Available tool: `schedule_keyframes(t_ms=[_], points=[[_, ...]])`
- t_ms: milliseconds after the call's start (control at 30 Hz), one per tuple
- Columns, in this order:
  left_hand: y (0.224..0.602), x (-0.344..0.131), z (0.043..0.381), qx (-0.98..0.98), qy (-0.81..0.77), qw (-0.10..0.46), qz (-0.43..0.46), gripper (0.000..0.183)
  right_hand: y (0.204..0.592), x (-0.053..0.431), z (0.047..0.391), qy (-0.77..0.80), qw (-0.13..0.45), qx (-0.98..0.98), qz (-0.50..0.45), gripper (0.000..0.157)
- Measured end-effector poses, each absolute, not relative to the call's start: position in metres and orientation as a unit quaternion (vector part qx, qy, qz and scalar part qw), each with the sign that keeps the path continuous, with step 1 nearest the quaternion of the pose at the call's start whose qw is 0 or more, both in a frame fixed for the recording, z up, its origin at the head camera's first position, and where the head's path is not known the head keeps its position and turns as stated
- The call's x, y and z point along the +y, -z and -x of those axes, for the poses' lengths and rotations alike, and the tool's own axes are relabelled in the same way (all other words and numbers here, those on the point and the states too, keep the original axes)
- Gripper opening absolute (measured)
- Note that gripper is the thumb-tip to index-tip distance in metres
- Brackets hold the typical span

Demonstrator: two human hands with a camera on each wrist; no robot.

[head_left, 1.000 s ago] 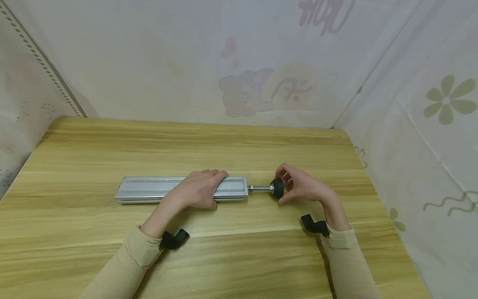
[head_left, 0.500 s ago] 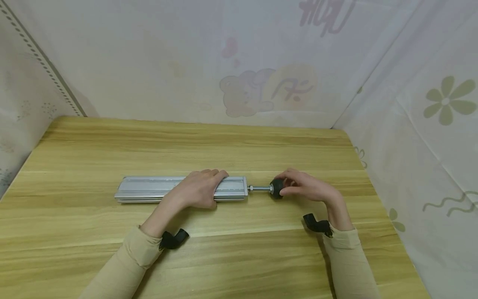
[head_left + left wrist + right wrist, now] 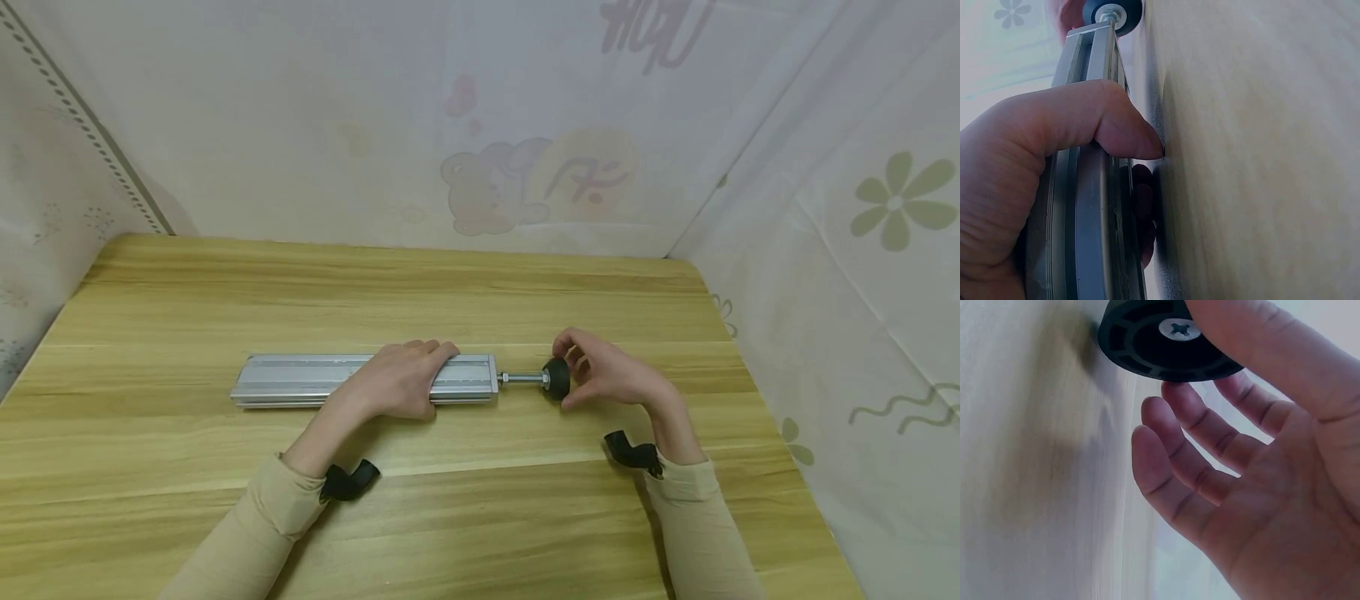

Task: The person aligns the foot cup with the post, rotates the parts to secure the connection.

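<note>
A silver aluminium profile (image 3: 300, 377) lies lengthwise on the wooden table. My left hand (image 3: 397, 379) grips it from above near its right end. In the left wrist view the thumb (image 3: 1125, 128) lies across the slotted side, and the other fingertips show beneath. A threaded rod (image 3: 522, 377) with nuts sticks out of the profile's end plate. On its outer end sits a black levelling foot (image 3: 557, 379). My right hand (image 3: 611, 371) holds the foot's rim between thumb and fingers. The right wrist view shows the foot's ribbed underside (image 3: 1141, 340) and a cross-head screw (image 3: 1179, 329); several fingers stay spread below.
The wood-grain table (image 3: 465, 517) extends on all sides of the profile. Printed cloth (image 3: 337, 125) hangs behind it and along both sides. A black wrist mount (image 3: 350, 481) juts from the left sleeve, another black mount (image 3: 632, 452) from the right.
Half a second ago my right hand was turned with its fingers closer together on the foot; now it has rolled back and its thumb sits lower. The left hand and profile have not moved.
</note>
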State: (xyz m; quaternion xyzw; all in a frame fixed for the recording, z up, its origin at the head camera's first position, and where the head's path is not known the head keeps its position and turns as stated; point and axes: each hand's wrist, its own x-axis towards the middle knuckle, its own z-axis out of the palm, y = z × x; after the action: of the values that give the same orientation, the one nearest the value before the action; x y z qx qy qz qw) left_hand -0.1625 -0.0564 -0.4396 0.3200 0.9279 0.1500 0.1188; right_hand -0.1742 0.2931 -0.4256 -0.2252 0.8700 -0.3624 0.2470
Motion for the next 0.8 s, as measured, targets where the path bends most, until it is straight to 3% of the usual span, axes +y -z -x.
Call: schedule_keyframes(t_ms=[167, 433, 800], points=[[0.439, -0.056, 0.163, 0.928, -0.150, 0.120, -0.319, 0.084, 0.426, 0.295, 0.174, 0.354, 0.237, 0.876, 0.225, 0.064], [0.440, -0.057, 0.163, 0.929, -0.145, 0.120, -0.320, 0.084, 0.424, 0.303, 0.174, 0.315, 0.247, 0.882, 0.248, 0.045], [0.440, -0.057, 0.162, 0.928, -0.144, 0.116, -0.323, 0.081, 0.424, 0.300, 0.174, 0.372, 0.255, 0.861, 0.234, 0.073]])
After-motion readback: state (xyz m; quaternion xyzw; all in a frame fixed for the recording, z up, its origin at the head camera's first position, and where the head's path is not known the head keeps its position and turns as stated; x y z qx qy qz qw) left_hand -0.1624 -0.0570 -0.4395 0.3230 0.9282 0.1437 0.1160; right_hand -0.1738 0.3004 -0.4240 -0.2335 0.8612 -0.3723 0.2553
